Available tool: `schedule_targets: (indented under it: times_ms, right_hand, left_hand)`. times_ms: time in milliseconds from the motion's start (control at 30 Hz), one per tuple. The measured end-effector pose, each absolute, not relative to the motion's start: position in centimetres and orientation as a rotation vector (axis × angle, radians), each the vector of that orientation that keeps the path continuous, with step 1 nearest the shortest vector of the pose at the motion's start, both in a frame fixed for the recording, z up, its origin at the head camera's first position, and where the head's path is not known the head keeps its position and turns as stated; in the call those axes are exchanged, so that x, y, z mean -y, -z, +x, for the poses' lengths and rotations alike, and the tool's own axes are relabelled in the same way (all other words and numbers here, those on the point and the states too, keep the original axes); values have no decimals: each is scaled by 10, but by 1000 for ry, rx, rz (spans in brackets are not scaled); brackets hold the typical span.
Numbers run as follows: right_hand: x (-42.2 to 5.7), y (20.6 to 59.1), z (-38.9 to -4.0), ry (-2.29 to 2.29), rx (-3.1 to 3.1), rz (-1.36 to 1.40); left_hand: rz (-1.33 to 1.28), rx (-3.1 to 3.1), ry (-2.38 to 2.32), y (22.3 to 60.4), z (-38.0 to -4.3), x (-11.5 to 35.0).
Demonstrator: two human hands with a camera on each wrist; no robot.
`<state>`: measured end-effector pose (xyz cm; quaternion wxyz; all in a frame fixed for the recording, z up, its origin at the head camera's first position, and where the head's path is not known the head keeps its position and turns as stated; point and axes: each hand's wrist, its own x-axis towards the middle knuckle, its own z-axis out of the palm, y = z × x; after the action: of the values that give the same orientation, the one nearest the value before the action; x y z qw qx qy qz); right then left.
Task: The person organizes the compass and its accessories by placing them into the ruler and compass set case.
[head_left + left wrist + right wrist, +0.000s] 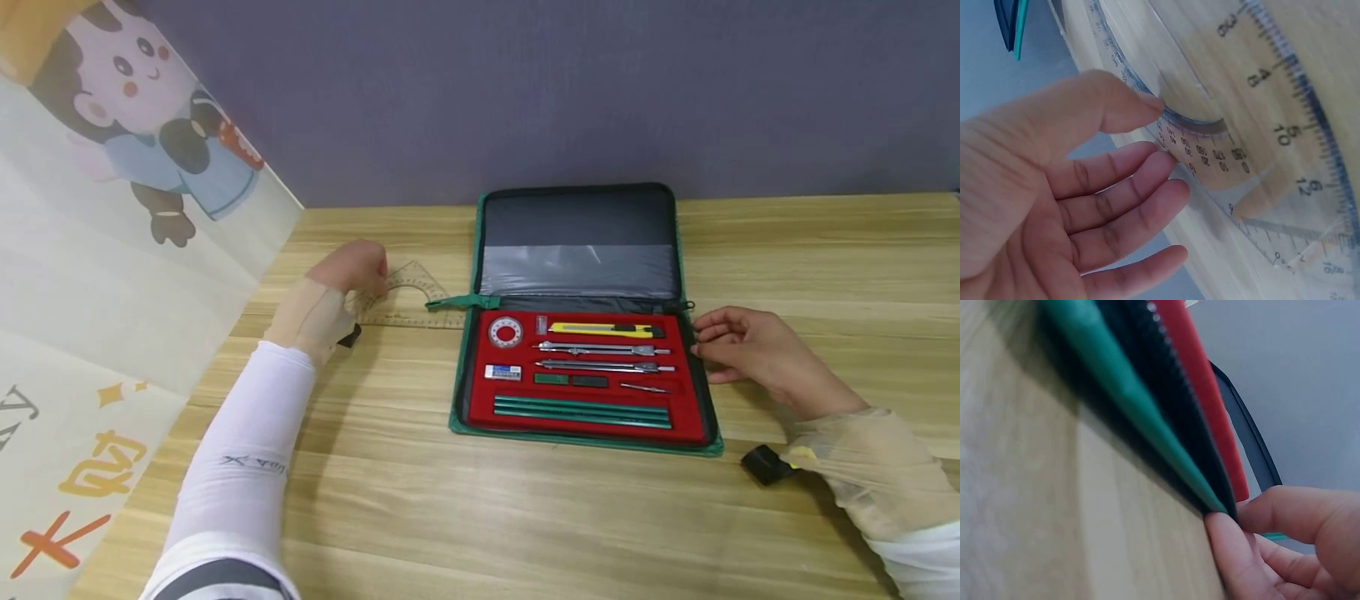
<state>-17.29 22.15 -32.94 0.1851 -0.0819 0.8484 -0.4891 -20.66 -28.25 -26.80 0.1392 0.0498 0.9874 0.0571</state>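
The left hand [352, 267] is reaching over the left end of a transparent set square [408, 318], left of centre in the head frame. In the left wrist view its thumb and fingers are standing apart at the set square's edge; whether the tips are making contact cannot be told. The scale is showing the paired numerals 4 and 8, 5 and 10, and 6 and 12.

The right hand [772, 358] is pinching the right edge of a green zip case [585, 442] between thumb and fingers. The case is lying unfolded, centre-right of the frame, on the wooden table [525, 517]. A green strap [465, 302] is extending from its left side toward the set square.

The red insert [688, 408] is holding a white ring [505, 332] at upper left, a yellow cutter [600, 330] at upper right, two silver compasses [600, 349] below the cutter, an eraser [502, 372] at left and green pencils [581, 412] along the bottom. The eraser's blue-and-white label is remaining too small to read.

At lower left of the frame, the wall panel [82, 308] is displaying orange and red Chinese characters; the white sleeve [240, 433] is carrying illegible dark lettering.
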Motion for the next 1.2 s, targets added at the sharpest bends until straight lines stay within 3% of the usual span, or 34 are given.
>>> schedule_targets:
  times_ms: [500, 833, 1200]
  right_hand:
    - [-221, 329, -171, 1388, -2388, -243]
    - [-223, 329, -172, 1384, -2393, -232]
    - [-222, 329, -170, 1383, -2401, -240]
  left_hand:
    - [205, -2857, -154, 273, -213, 289]
    - [482, -2945, -279, 274, -215, 286]
    - [406, -2805, -349, 278, -228, 280]
